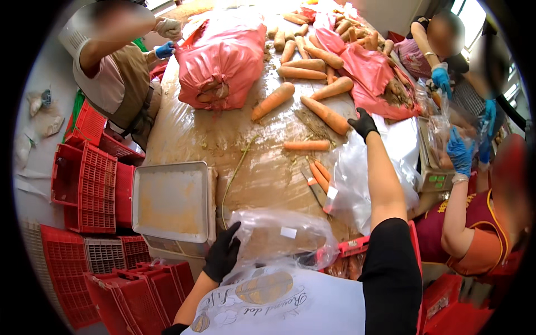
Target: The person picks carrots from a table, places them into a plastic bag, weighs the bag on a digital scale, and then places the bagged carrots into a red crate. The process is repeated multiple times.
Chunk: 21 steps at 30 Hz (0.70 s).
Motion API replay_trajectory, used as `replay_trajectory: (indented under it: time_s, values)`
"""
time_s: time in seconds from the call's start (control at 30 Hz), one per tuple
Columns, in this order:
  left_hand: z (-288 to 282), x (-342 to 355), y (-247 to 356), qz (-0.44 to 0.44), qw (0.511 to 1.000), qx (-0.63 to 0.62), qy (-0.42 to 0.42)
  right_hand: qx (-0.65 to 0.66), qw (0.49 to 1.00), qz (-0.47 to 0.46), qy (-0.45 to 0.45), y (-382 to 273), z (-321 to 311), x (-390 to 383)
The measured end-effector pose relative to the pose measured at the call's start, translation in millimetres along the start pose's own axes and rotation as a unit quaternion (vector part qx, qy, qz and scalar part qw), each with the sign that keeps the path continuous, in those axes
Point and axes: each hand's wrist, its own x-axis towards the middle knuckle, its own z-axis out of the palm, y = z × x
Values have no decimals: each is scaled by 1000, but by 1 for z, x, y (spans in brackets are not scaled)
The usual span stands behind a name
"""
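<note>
With our black-gloved left hand [222, 257], we are pinching the near-left edge of a clear plastic bag [268, 229], fingers curled in; the bag is spreading out to the right of that hand, a small white label showing on it. Our right hand [364, 124], also black-gloved, is hovering at the thick end of a large orange carrot [325, 115], its fingers partly spread; we cannot tell whether they are gripping it. That carrot is lying just to the left of the right hand, its other end pointing away and leftward. Another carrot [306, 145] is lying nearer to us, left of the same hand, on the wet surface [190, 134]. A pile of clear plastic sheeting [352, 173] is lying below the right hand, beside our forearm. Beyond the left hand, to its left, a metal tray [170, 192] is sitting.
</note>
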Motion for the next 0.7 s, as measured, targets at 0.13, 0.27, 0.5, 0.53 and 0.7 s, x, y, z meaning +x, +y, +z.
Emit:
replay_trajectory:
  time_s: [0.13,0.27,0.5,0.53,0.7]
  values:
    - [-4,-7,9,-64,987,-90,-113,-25,998,28,-59,11,62,24]
    - [0,-13,10,-119,981,-141,-64,-257,956,90,-109,-56,46,-16]
    - [-20,-2,7,-325,876,-328,-137,466,842,141,-234,-26,43,-25]
    - [-14,-2,1,-293,862,-411,-45,572,761,147,-268,-30,34,-44]
    - [-6,22,-21,-258,879,-402,1,761,534,161,-331,-59,0,-161]
